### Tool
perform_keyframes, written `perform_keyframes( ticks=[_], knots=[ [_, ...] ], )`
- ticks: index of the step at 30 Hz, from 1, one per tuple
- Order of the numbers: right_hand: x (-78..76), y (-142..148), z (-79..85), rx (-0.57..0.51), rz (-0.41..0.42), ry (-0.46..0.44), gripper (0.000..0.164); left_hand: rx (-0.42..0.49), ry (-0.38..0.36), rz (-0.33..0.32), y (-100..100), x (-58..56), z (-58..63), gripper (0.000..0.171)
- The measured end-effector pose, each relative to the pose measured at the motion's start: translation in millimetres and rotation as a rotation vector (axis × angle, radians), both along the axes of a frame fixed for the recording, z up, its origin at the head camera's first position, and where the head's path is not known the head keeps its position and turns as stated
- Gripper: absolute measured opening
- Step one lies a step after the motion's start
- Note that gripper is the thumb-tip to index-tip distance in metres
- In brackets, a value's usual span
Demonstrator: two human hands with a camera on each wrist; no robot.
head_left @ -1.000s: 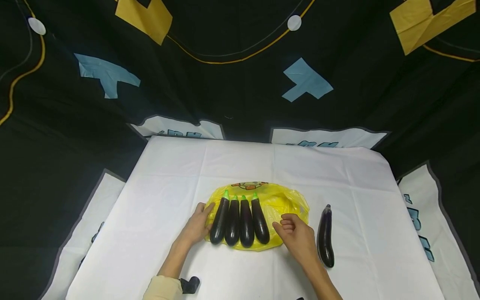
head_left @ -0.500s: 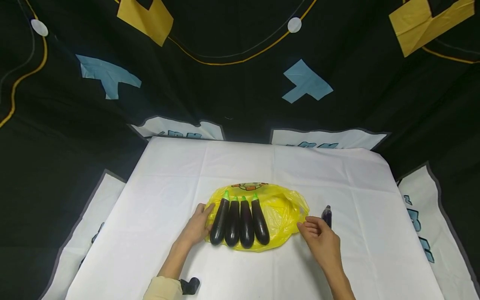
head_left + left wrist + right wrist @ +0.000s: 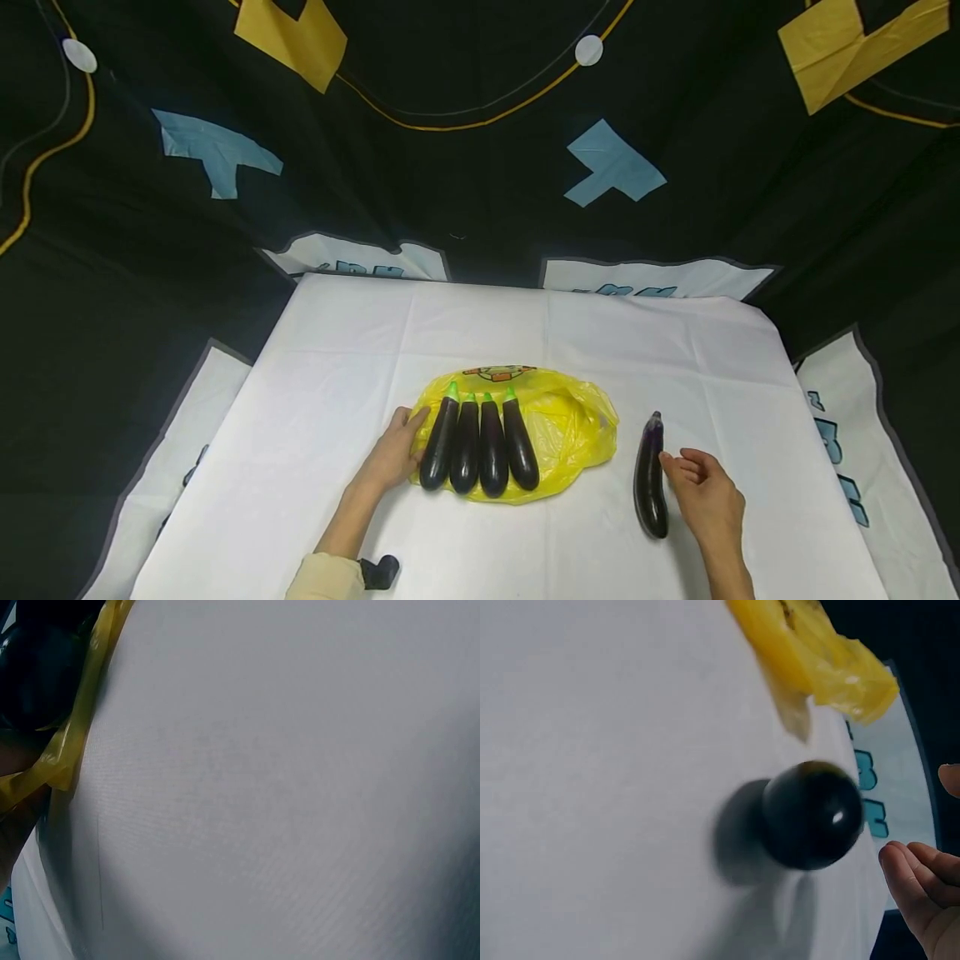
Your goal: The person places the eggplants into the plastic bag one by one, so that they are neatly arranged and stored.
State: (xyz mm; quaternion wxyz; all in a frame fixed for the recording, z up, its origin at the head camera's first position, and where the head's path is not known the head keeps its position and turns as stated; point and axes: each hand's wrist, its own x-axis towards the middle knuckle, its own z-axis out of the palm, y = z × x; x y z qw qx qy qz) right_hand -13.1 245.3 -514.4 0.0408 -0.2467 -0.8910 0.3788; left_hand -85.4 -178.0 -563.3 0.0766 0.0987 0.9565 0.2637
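Several dark purple eggplants with bright green stems lie side by side on a yellow plastic bag. My left hand pinches the bag's left edge beside them; the left wrist view shows yellow plastic between the fingers. To the right of the bag, a lone eggplant lies lengthwise on the cloth. Just right of it is my right hand, thumb tip close to its side, fingers loosely bent with nothing in them. In the right wrist view its fingers are apart from the eggplant's rounded end.
A white cloth covers the table. Dark curtains with yellow and blue shapes hang behind and at the sides. A black object shows at the left wrist, next to the sleeve.
My right hand has moved right, from the bag's right part, across the lone eggplant to its far side. The left hand, bag and eggplants stay in place.
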Motion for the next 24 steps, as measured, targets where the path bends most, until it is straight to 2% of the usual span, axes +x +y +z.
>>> perform_keyframes(
  ticks=[5,10,15,24],
  knots=[
    [3.8,5,-11.5,-0.002,0.021,-0.063,0.06,-0.006,-0.014,0.002,1,-0.2,0.0,0.068],
    [5.8,7,-24.5,-0.003,0.033,-0.091,0.065,-0.015,-0.03,0.014,2,0.1,0.7,0.068],
    [7.1,5,-30.8,-0.011,0.056,-0.112,0.074,-0.017,-0.034,0.019,1,-0.1,-0.6,0.069],
    [7.1,-3,-38.4,0.045,0.024,-0.093,0.064,-0.019,-0.045,0.025,2,0.2,-1.3,0.069]
  ],
)
